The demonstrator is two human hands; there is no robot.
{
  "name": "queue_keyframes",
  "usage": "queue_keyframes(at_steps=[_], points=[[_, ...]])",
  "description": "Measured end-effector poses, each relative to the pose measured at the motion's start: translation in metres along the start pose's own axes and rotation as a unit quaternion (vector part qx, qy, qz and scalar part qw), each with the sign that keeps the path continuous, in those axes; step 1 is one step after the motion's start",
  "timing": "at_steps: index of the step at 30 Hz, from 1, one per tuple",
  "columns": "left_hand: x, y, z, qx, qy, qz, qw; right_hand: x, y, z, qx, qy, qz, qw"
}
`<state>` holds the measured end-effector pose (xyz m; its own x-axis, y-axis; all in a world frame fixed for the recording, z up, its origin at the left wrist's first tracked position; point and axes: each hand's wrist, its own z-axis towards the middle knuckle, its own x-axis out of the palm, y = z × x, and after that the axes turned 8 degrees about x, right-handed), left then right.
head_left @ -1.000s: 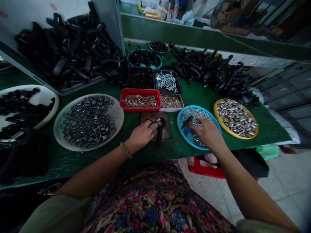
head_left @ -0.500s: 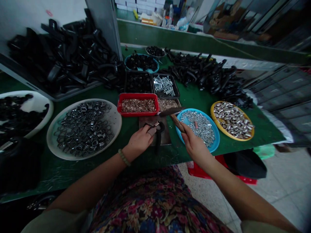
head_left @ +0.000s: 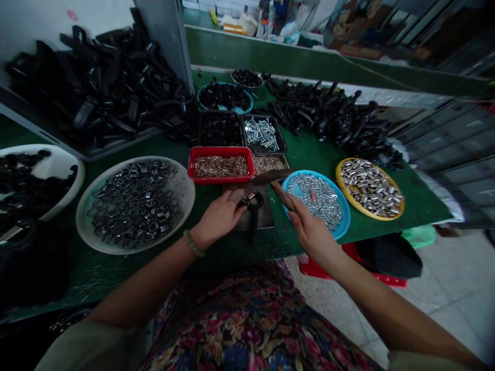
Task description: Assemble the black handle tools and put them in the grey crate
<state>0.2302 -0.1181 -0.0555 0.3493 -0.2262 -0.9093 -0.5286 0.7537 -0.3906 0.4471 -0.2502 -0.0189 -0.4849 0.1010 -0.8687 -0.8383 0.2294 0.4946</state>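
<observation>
My left hand [head_left: 218,216] pinches a small black clamp-like part [head_left: 252,205] with a metal clip, holding it down on a flat metal plate [head_left: 266,219] at the table's front edge. My right hand [head_left: 309,232] grips the wooden handle of a small hammer [head_left: 275,180], whose dark head hangs just above the plate and the part. A blue plate [head_left: 340,229] of small silver nuts lies right of that hand.
A big white plate of dark rings [head_left: 133,201] sits at left. A red tray of pins [head_left: 220,165], trays of screws [head_left: 263,131], a yellow plate of metal sleeves [head_left: 369,188] and heaps of black plastic parts [head_left: 332,116] cover the green table [head_left: 305,152].
My right hand left the blue plate of nuts, brought the hammer up and swung its head over the part. The left hand stayed on the part.
</observation>
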Motion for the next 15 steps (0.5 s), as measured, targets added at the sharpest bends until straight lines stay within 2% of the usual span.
queue_keyframes(at_steps=[2, 3, 4, 6, 7, 9, 12, 15], points=[[-0.015, 0.009, 0.031, -0.009, -0.068, 0.013, 0.998, 0.002, 0.002, -0.008, -0.008, -0.015, 0.006, 1.000], [-0.019, 0.012, 0.052, -0.006, -0.085, 0.029, 0.996, 0.004, 0.002, -0.010, -0.008, 0.007, -0.005, 1.000], [-0.021, 0.013, 0.075, 0.010, -0.076, 0.047, 0.996, 0.007, 0.003, -0.012, -0.006, 0.039, -0.022, 0.999], [-0.018, 0.008, 0.121, 0.057, 0.005, 0.077, 0.995, 0.012, 0.002, -0.014, 0.002, 0.084, -0.042, 0.996], [-0.013, 0.004, 0.142, 0.067, 0.044, 0.089, 0.993, 0.014, 0.001, -0.014, 0.005, 0.076, -0.035, 0.996], [-0.001, -0.004, 0.172, 0.071, 0.087, 0.097, 0.989, 0.013, -0.002, -0.015, 0.012, 0.014, 0.001, 1.000], [0.013, -0.011, 0.189, 0.062, 0.097, 0.097, 0.989, 0.006, -0.010, -0.017, 0.042, -0.070, 0.046, 0.996], [0.015, -0.009, 0.189, 0.062, 0.078, 0.087, 0.991, 0.002, -0.020, -0.017, 0.074, -0.085, 0.058, 0.992]])
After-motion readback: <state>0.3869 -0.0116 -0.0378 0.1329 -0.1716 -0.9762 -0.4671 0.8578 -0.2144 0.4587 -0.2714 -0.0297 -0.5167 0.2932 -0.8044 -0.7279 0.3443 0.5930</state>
